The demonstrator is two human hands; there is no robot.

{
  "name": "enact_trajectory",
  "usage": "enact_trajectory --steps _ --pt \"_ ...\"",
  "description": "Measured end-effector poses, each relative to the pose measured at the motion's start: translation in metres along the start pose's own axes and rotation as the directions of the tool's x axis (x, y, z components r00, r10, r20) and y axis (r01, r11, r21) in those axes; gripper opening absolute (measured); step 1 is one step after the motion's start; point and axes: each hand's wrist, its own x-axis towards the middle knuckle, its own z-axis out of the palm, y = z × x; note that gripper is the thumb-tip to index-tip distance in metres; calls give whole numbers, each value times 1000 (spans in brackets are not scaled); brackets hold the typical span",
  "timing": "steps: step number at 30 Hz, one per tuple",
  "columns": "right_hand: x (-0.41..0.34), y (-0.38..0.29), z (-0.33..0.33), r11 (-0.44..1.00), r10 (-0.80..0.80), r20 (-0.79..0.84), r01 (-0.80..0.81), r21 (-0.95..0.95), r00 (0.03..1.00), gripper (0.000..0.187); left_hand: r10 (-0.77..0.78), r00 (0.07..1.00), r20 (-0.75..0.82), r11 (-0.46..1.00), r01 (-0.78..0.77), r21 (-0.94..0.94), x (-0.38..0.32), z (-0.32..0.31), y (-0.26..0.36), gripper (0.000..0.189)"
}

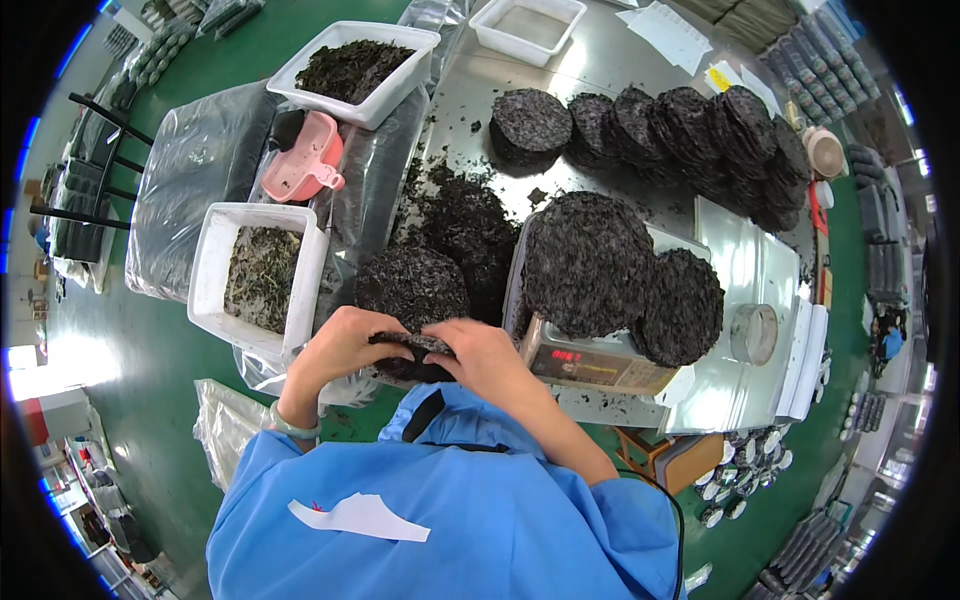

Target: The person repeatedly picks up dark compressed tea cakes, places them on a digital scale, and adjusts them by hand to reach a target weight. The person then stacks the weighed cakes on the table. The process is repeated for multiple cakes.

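Both my left hand (351,346) and my right hand (474,358) pinch one dark dried seaweed sheet (411,343), thumbs below and fingers on top, close to my body. Just beyond it lies a round dark seaweed cake (414,281) on the table. Behind that is a heap of loose dark seaweed (469,225). To the right, a digital scale (592,367) with a lit red display bears a large round seaweed stack (589,262) and a smaller round stack (679,307) overlapping its edge.
Several round seaweed stacks (529,129) stand in a row at the back. On the left are a white tub of loose seaweed (356,112), a pink scoop (304,161) and a white tub with plant scraps (199,281). A metal ring (754,334) sits right of the scale.
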Motion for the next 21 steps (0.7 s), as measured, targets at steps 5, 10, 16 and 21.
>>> enact_trajectory --steps 5,10,16,21 --pt "12 25 3 810 167 196 -248 531 966 19 -89 992 -90 958 60 -279 19 25 -27 14" --pt "6 25 13 873 333 -236 -204 443 913 17 -513 726 -459 794 197 -576 41 64 -43 31" --pt "-27 13 -60 929 278 -674 -369 8 684 19 -376 228 -898 901 315 -298 21 -5 -125 49" --pt "-21 57 -127 829 206 -819 -540 -145 536 46 -314 319 -894 928 304 -217 17 10 -90 49"
